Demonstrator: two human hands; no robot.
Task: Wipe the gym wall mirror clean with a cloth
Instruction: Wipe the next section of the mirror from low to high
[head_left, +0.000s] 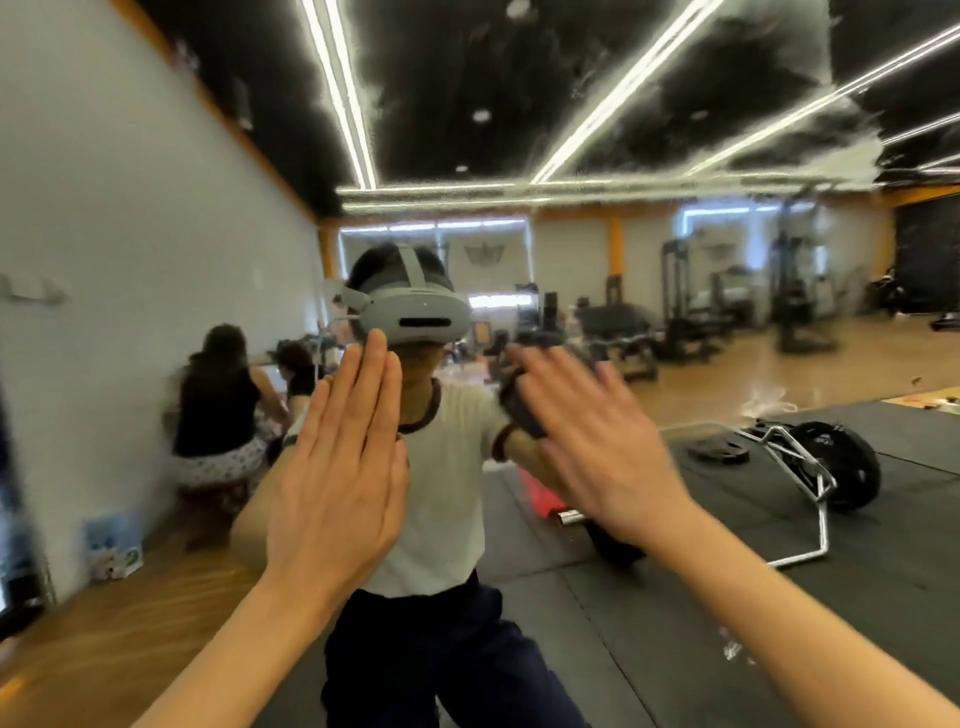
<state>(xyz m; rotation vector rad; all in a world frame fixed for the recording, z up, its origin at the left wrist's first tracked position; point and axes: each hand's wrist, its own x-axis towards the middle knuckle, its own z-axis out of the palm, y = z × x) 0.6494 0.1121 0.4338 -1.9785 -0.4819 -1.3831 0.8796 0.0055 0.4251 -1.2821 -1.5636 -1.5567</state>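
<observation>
1. Filling the whole view ahead: the mirror (675, 291), with both hands raised in front of it at chest height.
2. Left hand (337, 467) flat and wide, fingers straight and pressed together, pointing up, back of the hand toward the camera; holding nothing; whether touching the glass or just short of it, cannot tell.
3. Right hand (597, 447) spread, fingers straight and angled up-left, blurred; a dark cloth (519, 410) under the fingertips, seemingly pressed between palm and glass, not gripped by curled fingers.
4. Cloth placed just right of the left hand, the two hands near one another but apart.
5. Mirror surface smeared: feathery white streaks along the reflected ceiling lights (358, 104), small specks and splashes toward the lower right.
6. No writing readable anywhere; a small blue-and-white box (111, 551) on the floor at the left wall carries print too blurred to make out.
7. In the reflection: a person in a grey headset (415, 312), pale T-shirt and dark trousers, mirroring both raised hands.
8. Also reflected: a chrome bar frame with black weight plates (836, 467) on dark mats, gym machines (691, 312) on a wooden floor behind, two other people crouched near the left wall.
</observation>
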